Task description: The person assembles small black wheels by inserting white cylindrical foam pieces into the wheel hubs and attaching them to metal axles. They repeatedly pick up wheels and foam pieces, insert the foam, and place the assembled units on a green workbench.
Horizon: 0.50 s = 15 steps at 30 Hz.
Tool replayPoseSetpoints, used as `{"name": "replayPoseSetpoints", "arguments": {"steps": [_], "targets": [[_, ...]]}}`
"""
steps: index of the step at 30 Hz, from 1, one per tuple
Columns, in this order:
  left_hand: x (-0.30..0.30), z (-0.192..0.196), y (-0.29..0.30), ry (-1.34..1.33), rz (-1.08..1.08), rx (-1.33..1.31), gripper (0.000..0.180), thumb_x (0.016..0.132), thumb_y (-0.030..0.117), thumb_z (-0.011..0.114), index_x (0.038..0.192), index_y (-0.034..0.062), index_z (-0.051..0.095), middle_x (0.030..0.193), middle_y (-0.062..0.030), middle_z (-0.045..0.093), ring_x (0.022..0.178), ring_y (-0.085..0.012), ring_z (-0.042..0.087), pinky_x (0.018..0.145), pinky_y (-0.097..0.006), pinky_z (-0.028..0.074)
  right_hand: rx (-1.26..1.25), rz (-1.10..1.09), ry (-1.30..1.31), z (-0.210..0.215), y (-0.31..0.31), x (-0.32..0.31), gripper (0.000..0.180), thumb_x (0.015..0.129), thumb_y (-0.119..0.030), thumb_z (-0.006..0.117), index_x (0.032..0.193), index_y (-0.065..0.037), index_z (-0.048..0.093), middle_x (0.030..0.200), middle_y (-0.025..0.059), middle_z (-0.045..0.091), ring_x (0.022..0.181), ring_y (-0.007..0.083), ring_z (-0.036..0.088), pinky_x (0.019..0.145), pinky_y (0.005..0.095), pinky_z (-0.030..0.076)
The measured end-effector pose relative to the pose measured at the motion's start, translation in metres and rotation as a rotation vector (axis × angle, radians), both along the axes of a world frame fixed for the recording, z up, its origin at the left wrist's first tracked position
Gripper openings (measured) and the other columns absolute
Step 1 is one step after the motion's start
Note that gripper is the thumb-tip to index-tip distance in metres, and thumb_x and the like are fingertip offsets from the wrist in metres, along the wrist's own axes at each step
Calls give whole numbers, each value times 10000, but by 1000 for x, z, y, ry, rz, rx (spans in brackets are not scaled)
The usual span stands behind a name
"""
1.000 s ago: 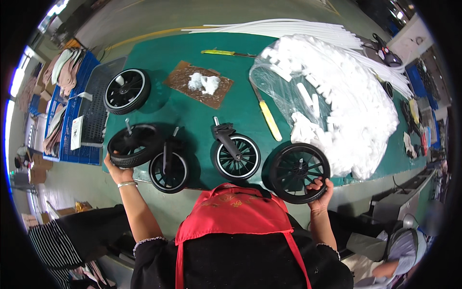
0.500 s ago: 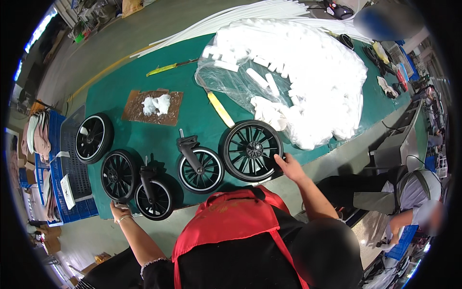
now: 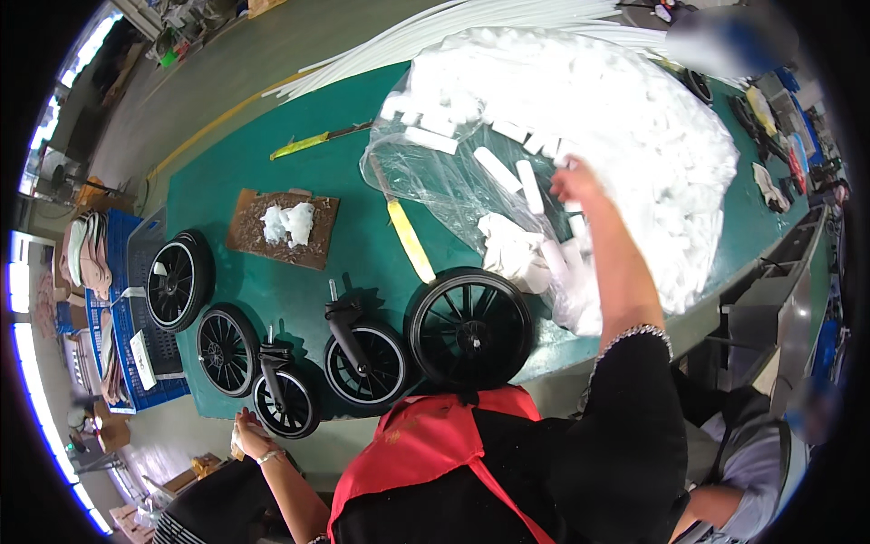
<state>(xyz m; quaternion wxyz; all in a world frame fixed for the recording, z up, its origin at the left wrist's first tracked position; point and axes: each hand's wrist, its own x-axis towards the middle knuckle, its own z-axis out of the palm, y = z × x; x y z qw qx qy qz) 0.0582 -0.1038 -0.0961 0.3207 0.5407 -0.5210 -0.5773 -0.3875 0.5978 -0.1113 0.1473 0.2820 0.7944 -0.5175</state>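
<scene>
My right hand (image 3: 580, 181) reaches over the clear plastic bag (image 3: 426, 172), fingers apart and bent among short white foam-like tubes (image 3: 530, 186). Whether it touches one is unclear. At the table's near left edge, my left hand (image 3: 254, 437) is closed around something whitish, too hidden to name. Close to it stands a small black wheel with a fork (image 3: 285, 399). A second forked wheel (image 3: 365, 363) is to its right, then a large spoked wheel (image 3: 471, 331). Two more black wheels (image 3: 179, 279) stand at the left, one with a white ring.
Two yellow-handled knives (image 3: 410, 240) lie on the green table (image 3: 362, 218). A brown board (image 3: 272, 249) carries a white lump (image 3: 290, 223). White gloves (image 3: 509, 254) rest beside the bag. Long white tubes (image 3: 399, 50) lie behind. Blue crates (image 3: 168, 390) stand left; another person (image 3: 748, 471) sits right.
My right hand has left the large wheel and moved up and forward to the white tubes. My left hand has moved slightly right and nearer to me.
</scene>
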Motion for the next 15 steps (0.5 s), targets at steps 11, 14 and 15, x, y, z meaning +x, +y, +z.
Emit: {"name": "replayPoseSetpoints", "arguments": {"steps": [11, 14, 15], "targets": [[17, 10, 59, 7, 58, 22, 267, 926, 144, 560, 1167, 29, 566, 1140, -106, 642, 976, -201, 600, 869, -304, 468, 634, 344, 602, 17, -6, -106, 328, 848, -281, 649, 1134, -120, 633, 1133, 140, 634, 1028, 301, 617, 889, 398, 501], [0, 25, 78, -13, 1, -14, 228, 926, 142, 594, 1131, 43, 576, 1136, -102, 641, 1005, -209, 602, 915, -321, 470, 1004, 643, 599, 0, -54, -82, 540, 798, -274, 712, 1304, -202, 537, 1252, 69, 563, 1239, 275, 479, 1018, 413, 404], [0, 29, 77, -10, -44, -40, 218, 922, 131, 602, 1120, 43, 582, 1132, -100, 642, 997, -205, 605, 904, -314, 471, 1070, 624, 579, -9, -65, -81, 539, 795, -271, 715, 1297, -199, 531, 1236, 79, 562, 1218, 284, 491, 1005, 416, 413]]}}
